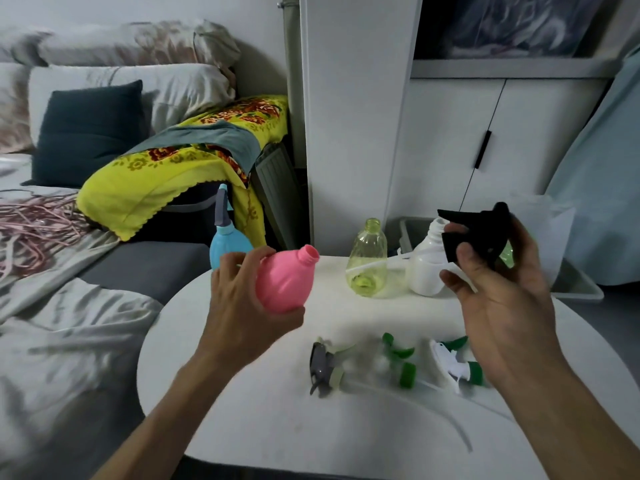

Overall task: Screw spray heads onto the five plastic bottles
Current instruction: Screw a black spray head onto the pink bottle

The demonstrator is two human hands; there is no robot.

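**Pink bottle and black head in hand, not yet joined**

Landmark for all positions: the pink bottle (285, 284).

Left of it and behind, the blue bottle (227, 249) stands on the counter (263, 420) with a spray head already fitted; I judge it finished.

My left hand (242, 292) has its fingers curled round the pink bottle's body, lifted off the counter and tilted so the open neck points up and to the right, toward the incoming head.

Right of it, the yellow-green bottle (367, 259) and the white bottle (427, 261) stand uncapped, both awaiting heads.

Below and right, three loose heads lie on the counter: a grey head (323, 368), a green head (401, 363) and a white-and-green head (453, 363). Motion blur limits detail.

Far right, my right hand (498, 275) pinches the black spray head (479, 237) in its fingertips, raised, well apart from the pink neck. Its dip tube is not discernible.
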